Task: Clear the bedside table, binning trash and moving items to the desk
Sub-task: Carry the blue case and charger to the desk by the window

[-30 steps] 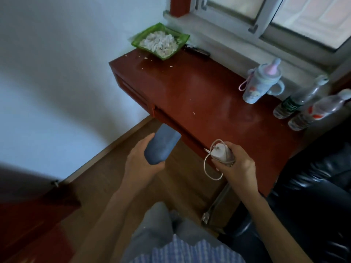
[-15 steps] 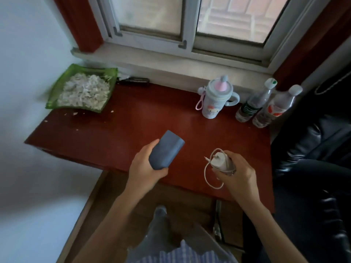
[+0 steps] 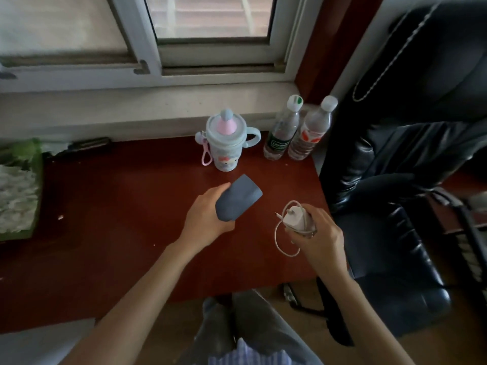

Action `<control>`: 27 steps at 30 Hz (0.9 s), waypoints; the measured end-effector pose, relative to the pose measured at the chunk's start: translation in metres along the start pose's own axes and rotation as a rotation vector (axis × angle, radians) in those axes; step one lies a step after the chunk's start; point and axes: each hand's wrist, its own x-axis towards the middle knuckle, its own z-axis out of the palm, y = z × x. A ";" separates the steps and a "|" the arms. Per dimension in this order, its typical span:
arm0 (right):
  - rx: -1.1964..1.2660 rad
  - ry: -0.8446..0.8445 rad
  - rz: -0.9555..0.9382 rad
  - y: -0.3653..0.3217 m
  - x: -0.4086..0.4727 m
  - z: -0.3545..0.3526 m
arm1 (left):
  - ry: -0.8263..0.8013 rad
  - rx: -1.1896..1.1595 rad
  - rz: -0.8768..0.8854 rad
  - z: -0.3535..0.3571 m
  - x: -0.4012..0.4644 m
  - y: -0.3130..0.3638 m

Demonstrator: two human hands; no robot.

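Glossy red-brown wooden bench (image 3: 118,206) stood below a white-framed window (image 3: 147,48). At its back: pastel handled sippy cup (image 3: 225,143), two clear plastic water bottles (image 3: 295,130); green tray (image 3: 19,185) far left; black leather chair (image 3: 390,233) alongside. Left hand (image 3: 205,225) gripped a grey-blue tapered cup (image 3: 237,198) above the bench; right hand (image 3: 320,235) clasped a white charger with coiled cable (image 3: 295,218).

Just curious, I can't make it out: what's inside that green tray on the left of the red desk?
The green plastic tray holds a heap of pale shredded bits, too blurred to identify. Whatever lies beneath the heap is covered, and the picture's edge cuts off the tray's left part.
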 end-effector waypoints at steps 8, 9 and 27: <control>-0.061 0.029 0.095 0.038 0.033 -0.007 | -0.188 0.101 0.065 0.051 0.088 0.004; -0.069 0.034 0.096 0.040 0.036 -0.008 | -0.212 0.117 0.075 0.058 0.098 0.004; -0.102 -0.003 0.103 0.073 0.067 0.005 | -0.421 0.403 0.222 0.112 0.189 0.000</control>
